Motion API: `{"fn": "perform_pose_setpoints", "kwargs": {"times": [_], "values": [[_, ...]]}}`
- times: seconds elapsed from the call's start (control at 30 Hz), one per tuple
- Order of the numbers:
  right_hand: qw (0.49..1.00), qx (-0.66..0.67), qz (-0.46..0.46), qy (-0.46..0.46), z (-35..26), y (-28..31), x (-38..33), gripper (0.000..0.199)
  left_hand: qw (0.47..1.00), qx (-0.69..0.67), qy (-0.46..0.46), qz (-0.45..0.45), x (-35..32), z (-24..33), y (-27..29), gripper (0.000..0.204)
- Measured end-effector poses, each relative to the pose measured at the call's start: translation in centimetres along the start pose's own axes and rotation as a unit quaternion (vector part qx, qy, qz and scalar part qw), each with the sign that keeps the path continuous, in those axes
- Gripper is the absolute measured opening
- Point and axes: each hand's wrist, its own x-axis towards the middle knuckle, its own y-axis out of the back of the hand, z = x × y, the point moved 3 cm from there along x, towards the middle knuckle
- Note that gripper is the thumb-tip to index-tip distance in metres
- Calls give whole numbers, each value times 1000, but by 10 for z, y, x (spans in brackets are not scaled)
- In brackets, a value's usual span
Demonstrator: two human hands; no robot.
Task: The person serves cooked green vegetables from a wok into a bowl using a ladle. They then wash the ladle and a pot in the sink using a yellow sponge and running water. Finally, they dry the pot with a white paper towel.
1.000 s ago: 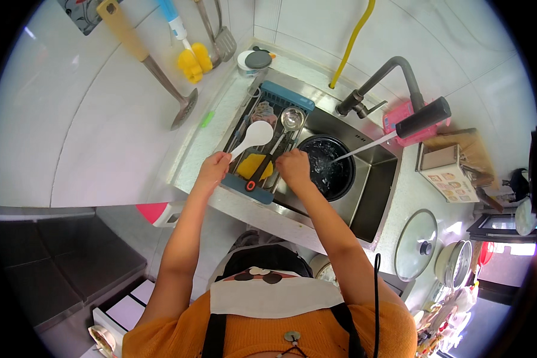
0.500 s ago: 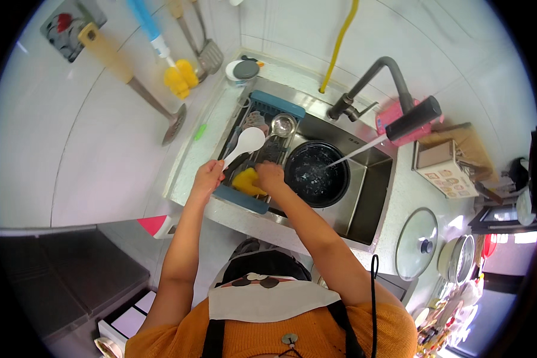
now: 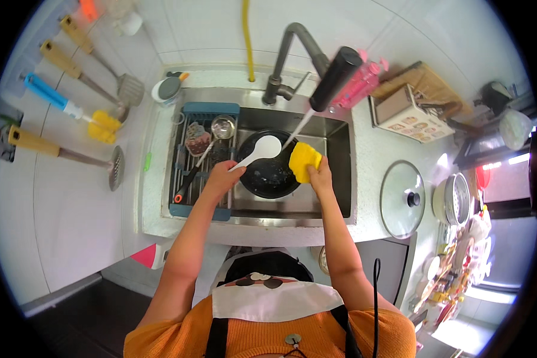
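Note:
My left hand (image 3: 223, 177) is closed round the handle of a white rice paddle (image 3: 265, 147), whose broad end hangs over a black pot (image 3: 268, 186) in the sink. A yellow cleaning cloth (image 3: 304, 160) is gripped in my right hand (image 3: 320, 176), above the pot's right edge. Water runs from the pull-out tap head (image 3: 335, 79) down toward the pot, between the paddle and the cloth. Inside the pot the water looks splashed and bubbly.
A blue-ended drying rack (image 3: 200, 212) spans the sink's left side, holding a ladle (image 3: 223, 127) and a pinkish scrubber (image 3: 197, 139). A glass lid (image 3: 403, 199) lies on the right counter. Pink bottles (image 3: 357, 83) and a utensil box (image 3: 409, 113) stand behind. Spatulas hang on the left wall.
My right hand has lifted the yellow cloth off the rack and carried it right, past the pot. My left hand has brought the rice paddle from the rack to over the pot. The view has turned.

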Motion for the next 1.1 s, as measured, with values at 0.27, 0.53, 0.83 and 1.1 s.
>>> {"fn": "perform_pose_setpoints", "kwargs": {"times": [0.27, 0.53, 0.83, 1.1], "values": [[958, -34, 20, 286, -107, -4, -35, 55, 989, -97, 49, -98, 33, 23, -67, 17], [881, -235, 66, 406, -84, -8, 4, 49, 990, -46, -23, -130, 4, 32, -73, 23], [885, -205, 13, 417, -108, -7, -13, 46, 996, -69, 9, -60, -1, 33, -66, 21], [863, -278, -34, 420, -128, -11, 5, 33, 990, -78, -54, -100, -7, 42, -57, 21]]}}
